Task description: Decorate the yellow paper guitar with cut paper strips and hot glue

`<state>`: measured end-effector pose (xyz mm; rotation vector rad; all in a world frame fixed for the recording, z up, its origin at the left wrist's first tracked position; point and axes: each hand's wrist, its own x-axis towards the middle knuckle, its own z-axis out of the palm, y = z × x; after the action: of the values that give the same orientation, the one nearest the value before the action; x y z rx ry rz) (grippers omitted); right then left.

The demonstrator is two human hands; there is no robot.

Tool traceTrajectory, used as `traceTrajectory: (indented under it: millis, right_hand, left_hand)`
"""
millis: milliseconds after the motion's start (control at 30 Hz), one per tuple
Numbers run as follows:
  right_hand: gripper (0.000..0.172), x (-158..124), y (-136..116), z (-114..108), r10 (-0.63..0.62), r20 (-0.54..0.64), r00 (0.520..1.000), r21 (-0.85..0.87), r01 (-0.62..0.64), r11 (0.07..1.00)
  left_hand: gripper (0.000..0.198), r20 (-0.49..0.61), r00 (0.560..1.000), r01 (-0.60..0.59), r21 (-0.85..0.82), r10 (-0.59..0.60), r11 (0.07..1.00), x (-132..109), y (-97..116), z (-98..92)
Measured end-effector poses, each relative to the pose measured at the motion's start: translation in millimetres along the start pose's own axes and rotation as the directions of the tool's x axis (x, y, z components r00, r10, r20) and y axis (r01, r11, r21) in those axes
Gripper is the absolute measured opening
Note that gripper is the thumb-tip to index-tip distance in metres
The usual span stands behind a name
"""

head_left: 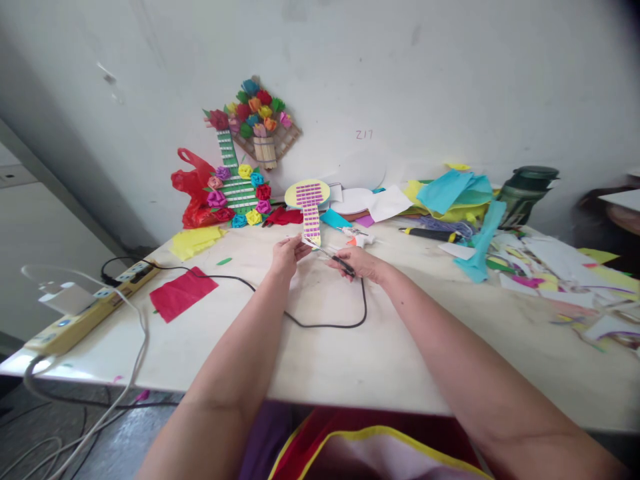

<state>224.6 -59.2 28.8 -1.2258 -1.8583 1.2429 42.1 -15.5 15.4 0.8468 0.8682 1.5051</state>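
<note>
My right hand (363, 262) is closed around the black handles of a pair of scissors (343, 264). The blades point left toward the fingers of my left hand (289, 255). Those fingers are pinched at the lower end of a yellow and purple paper craft piece (311, 213), where a small pale edge shows. The piece has an oval yellow top and a narrow stem with rows of purple strips. Behind my right hand lies a white and orange glue gun (359, 239), partly hidden. A black cable (325, 326) loops on the table below both hands.
Paper-flower crafts (239, 190) lean against the wall beside a red plastic bag (197, 193). A yellow power strip (90, 313) and red paper (183, 294) lie left. Paper scraps (560, 267), a black-and-yellow cutter (431, 234) and a dark green bottle (527, 197) are at right.
</note>
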Motion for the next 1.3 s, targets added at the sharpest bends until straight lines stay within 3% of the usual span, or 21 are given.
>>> traceTrajectory:
  millis: [633, 1300]
  right_hand:
    - [0.038, 8.9, 11.6, 1.6, -0.025, 0.000, 1.000, 0.009, 0.025, 1.000]
    - [0.034, 3.9, 4.0, 3.0, -0.040, -0.002, 0.999, 0.012, 0.040, 0.999]
  left_hand:
    - [0.011, -0.001, 1.000, -0.013, 0.002, 0.013, 1.000, 3.3, -3.0, -1.4]
    - [0.011, 0.003, 1.000, -0.015, -0.005, 0.015, 1.000, 2.4, 2.6, -3.2]
